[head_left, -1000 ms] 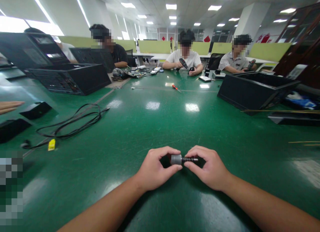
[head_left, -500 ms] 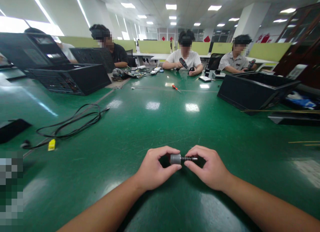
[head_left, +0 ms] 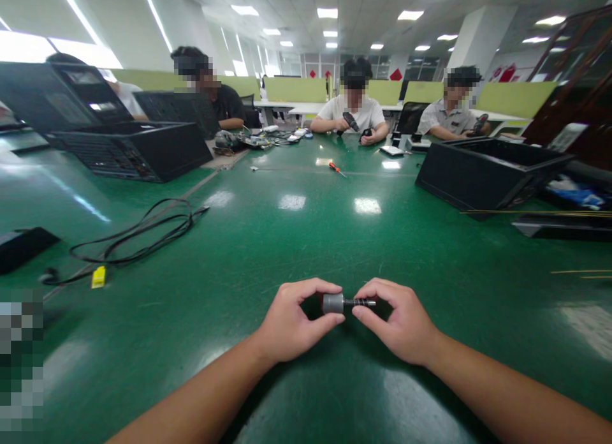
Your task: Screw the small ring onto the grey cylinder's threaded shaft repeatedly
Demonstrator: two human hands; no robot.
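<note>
Your left hand (head_left: 291,323) and right hand (head_left: 401,323) share a grey cylinder (head_left: 333,303) just above the desk (head_left: 287,240).
Left fingers pinch shut on the cylinder body, right fingers pinch its dark shaft (head_left: 362,302). The grip is fingertip-only, so a twist could slip it and send it rolling. Black cable (head_left: 143,233) lies well left, black case (head_left: 482,170) well right.

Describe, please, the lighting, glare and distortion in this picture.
Head view: ceiling lights leave bright glare patches on the glossy green table; the wide lens bends straight lines near the edges; the left hand, right hand, metal cylinder and rod are sharp and evenly lit, with soft shadow beneath; a pixelated block covers the lower left corner.
</note>
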